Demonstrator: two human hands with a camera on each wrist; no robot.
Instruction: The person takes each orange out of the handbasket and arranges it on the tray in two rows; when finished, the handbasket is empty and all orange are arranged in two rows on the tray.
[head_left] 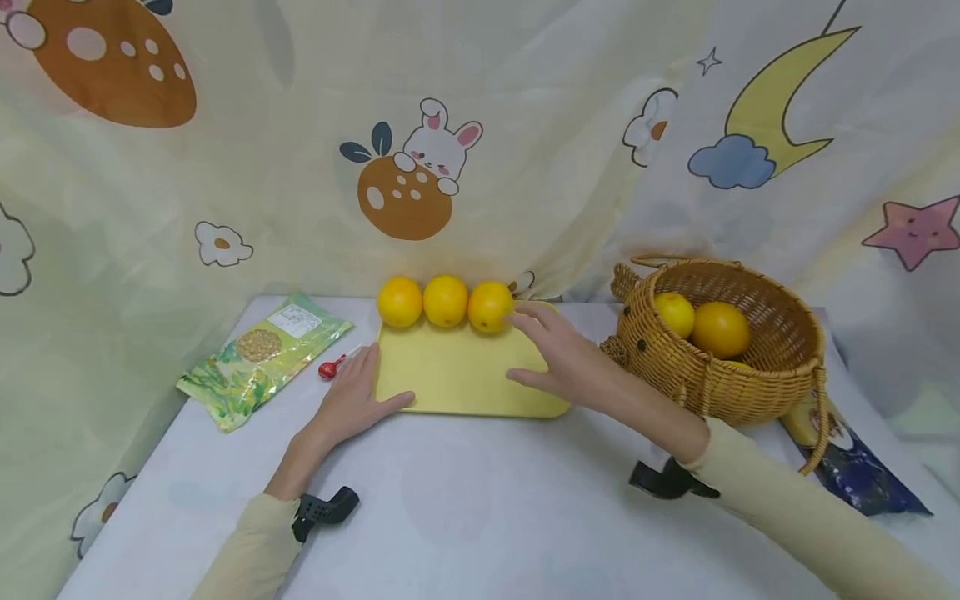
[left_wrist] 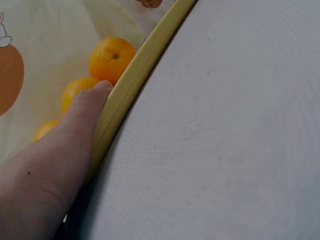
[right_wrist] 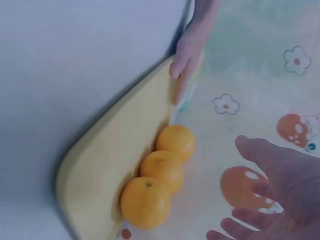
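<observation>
Three oranges (head_left: 446, 301) sit in a row along the far edge of a pale yellow board (head_left: 457, 375). My left hand (head_left: 352, 400) rests at the board's left edge, its fingers straight along the side and its thumb over the near corner. In the left wrist view the thumb (left_wrist: 82, 112) lies at the board's rim. Above the board's right part is my right hand (head_left: 566, 358), fingers spread with nothing held and fingertips close by the rightmost orange (head_left: 491, 307). The right wrist view shows that hand's palm (right_wrist: 295, 195) apart from the oranges.
A wicker basket (head_left: 750, 392) with several yellow and orange fruits stands at the right, partly over a dark blue packet (head_left: 870, 475). At the left lie a green packet (head_left: 262, 354) and a red-wrapped lollipop (head_left: 327, 370). A printed curtain (head_left: 540, 167) hangs behind the table.
</observation>
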